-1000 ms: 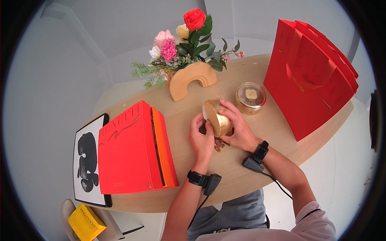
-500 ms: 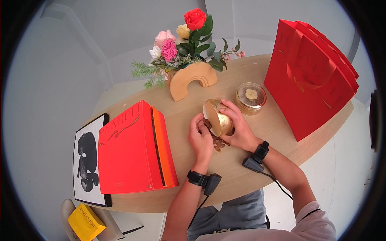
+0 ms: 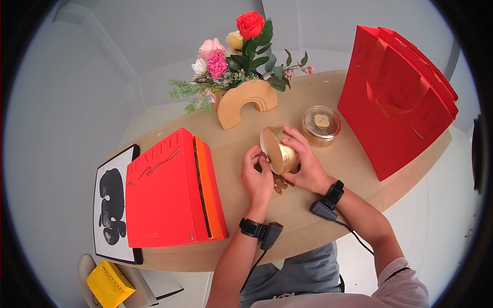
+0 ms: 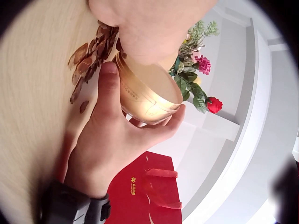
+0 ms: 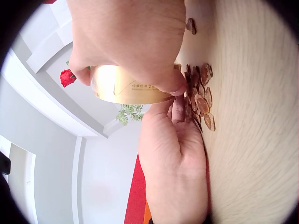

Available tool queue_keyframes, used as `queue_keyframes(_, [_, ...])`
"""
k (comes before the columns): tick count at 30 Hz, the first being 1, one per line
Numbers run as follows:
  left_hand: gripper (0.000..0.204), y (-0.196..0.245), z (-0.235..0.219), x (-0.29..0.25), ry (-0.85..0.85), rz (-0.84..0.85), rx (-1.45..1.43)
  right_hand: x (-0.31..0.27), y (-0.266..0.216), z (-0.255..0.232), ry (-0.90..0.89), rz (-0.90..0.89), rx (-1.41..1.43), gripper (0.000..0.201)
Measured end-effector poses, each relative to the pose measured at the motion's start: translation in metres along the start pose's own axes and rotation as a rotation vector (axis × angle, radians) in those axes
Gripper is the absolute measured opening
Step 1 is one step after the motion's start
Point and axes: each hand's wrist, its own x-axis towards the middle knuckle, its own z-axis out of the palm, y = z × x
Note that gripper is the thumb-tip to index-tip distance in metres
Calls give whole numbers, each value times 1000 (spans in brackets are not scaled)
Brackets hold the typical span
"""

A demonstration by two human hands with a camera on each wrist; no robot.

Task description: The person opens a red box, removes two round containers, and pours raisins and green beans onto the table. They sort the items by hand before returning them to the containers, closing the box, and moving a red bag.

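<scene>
My right hand grips a round gold tin held tilted, its open mouth turned toward my left hand. The left fingers are curled at the tin's mouth; in the left wrist view, the left hand covers part of the opening. I cannot tell whether they pinch anything. Brown dried slices lie in a small heap on the table below the tin, against the left fingers in the right wrist view. A single dark slice lies apart from the heap.
A clear-lidded gold jar stands beyond the right hand, with a tall red gift bag farther right. Behind is an arch-shaped vase with flowers. On the left lie a red box and a framed black-and-white picture.
The left thumb and fingers shift slightly at the tin's mouth; dark slices seen there half a second ago are now mostly covered. More slices show on the table than one second ago.
</scene>
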Motion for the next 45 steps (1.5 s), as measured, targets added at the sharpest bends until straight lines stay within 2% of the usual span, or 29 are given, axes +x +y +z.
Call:
queue_keyframes(11, [38, -2, 1, 0, -4, 22, 25, 0, 1, 1, 22, -10, -6, 95])
queue_keyframes(32, [29, -5, 0, 1, 28, 38, 16, -1, 1, 0, 16, 2, -5, 99])
queue_keyframes(38, [29, -5, -2, 0, 14, -2, 48, 0, -1, -1, 20, 23, -1, 99])
queue_keyframes(40, [28, -6, -1, 0, 28, -6, -49, 0, -1, -2, 46, 17, 2, 98])
queue_keyframes(45, [26, -9, -2, 1, 40, 2, -64, -1, 0, -3, 33, 22, -17, 97])
